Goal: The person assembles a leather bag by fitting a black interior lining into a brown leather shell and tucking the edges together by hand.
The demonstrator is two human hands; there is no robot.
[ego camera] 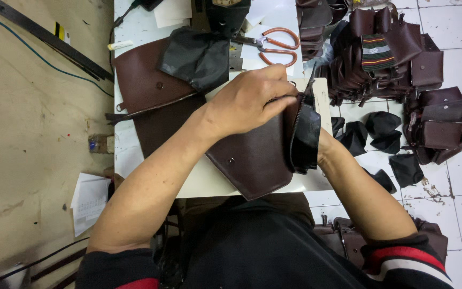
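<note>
Brown leather pouch [255,158] under left grip [249,99]

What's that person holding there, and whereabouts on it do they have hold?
A brown leather pouch. The left hand pinches its top edge by the zipper and black lining; the right hand is mostly hidden behind it, its grip unclear.

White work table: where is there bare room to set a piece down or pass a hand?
On the white work table, the front strip is bare, between the person's left forearm and the brown leather pouch held by the left hand. A small patch lies left of the flat brown leather panel. The back is crowded: orange-handled scissors, black lining fabric.
</note>
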